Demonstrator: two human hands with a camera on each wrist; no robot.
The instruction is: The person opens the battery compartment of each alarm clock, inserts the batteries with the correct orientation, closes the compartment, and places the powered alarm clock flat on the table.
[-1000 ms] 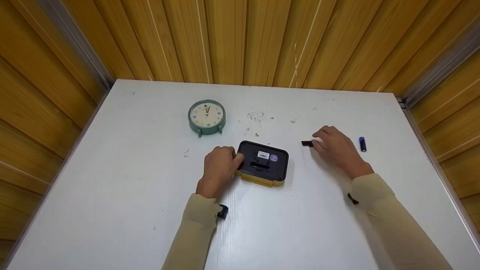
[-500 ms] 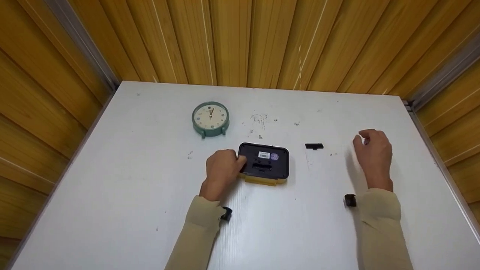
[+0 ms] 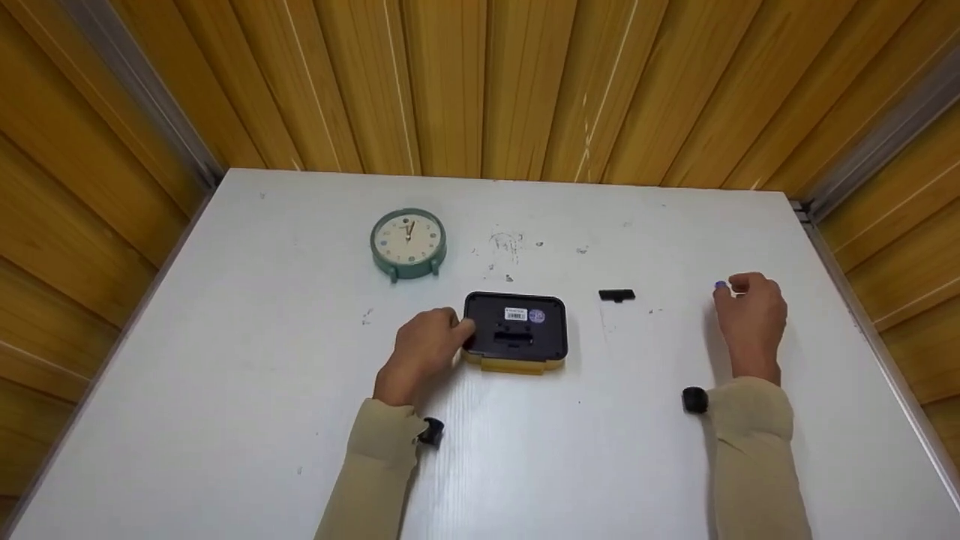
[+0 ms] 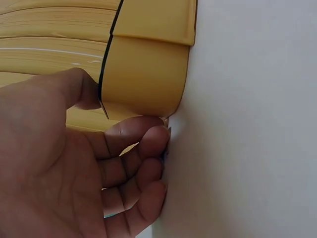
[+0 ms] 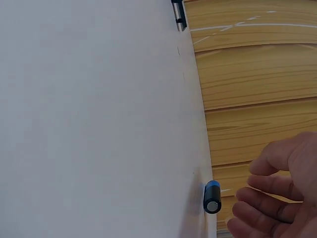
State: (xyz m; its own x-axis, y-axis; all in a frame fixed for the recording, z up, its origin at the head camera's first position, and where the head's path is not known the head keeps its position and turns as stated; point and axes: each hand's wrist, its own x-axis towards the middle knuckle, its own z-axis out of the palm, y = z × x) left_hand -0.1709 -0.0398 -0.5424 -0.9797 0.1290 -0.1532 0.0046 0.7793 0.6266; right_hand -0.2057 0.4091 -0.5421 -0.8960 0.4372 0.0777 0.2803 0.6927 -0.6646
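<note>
A yellow clock (image 3: 487,309) lies with its black back up, and the battery slot (image 3: 514,338) in that back stands uncovered. My left hand (image 3: 426,343) grips its left end, thumb on the back's edge; in the left wrist view, curled fingers (image 4: 151,144) sit under the yellow side (image 4: 143,74), close to the table. Over at the right, my right hand (image 3: 752,322) hovers beside a battery (image 3: 720,284) with a blue end. The right wrist view shows that battery (image 5: 212,198) on the table, apart from the loosely bent fingers (image 5: 255,206).
A small black battery cover (image 3: 616,295) lies between the clock and my right hand. Farther back, a round green alarm clock (image 3: 409,238) lies face up. Wood-patterned walls (image 3: 450,90) border the white table (image 3: 300,360) at the back and sides.
My right hand has left the black battery cover and moved right to the battery. The cover now lies fully in sight. My left hand keeps its grip on the yellow clock.
</note>
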